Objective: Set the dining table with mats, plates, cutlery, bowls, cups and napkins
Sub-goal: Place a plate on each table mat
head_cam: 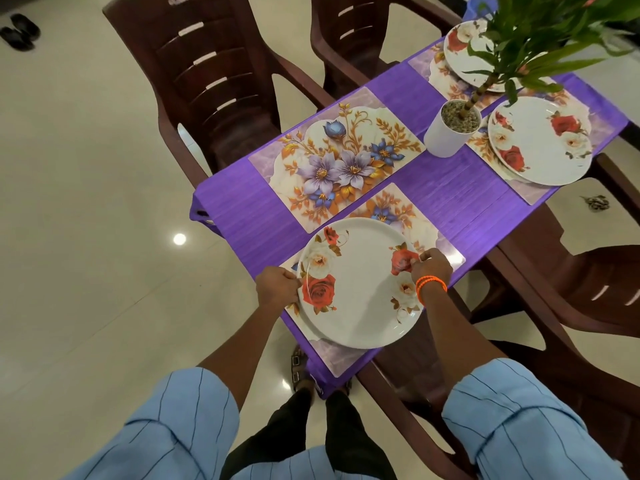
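A white plate with red and cream roses (360,292) lies over the nearest floral mat (412,220) at the table's near end. My left hand (277,287) grips the plate's left rim. My right hand (431,266), with an orange band on the wrist, pinches its right rim. A second floral mat (336,161) beside it carries no plate. Two more rose plates sit on mats farther along, one at the right (540,140) and one at the far end (464,53).
A purple cloth (450,206) covers the table. A white pot with a green plant (450,129) stands in the middle. Dark brown plastic chairs (211,81) stand along the left side, another on the right (602,289). Black sandals (20,31) lie on the tiled floor.
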